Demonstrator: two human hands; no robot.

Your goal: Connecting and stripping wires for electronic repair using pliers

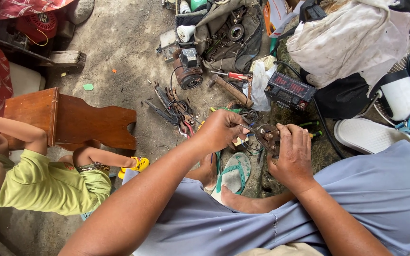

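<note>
My right hand grips a small dark metal part held over my lap. My left hand is closed on a thin tool or wire whose tip reaches the metal part from the left. Thin wires hang from the part toward the ground. Both forearms stretch out over my grey shorts. My feet in green flip-flops rest on the ground just below the hands.
On the concrete floor ahead lie pliers, a small motor, a hammer, a red-handled screwdriver, a black battery and an open tool bag. A child in green sits by a wooden stool at left.
</note>
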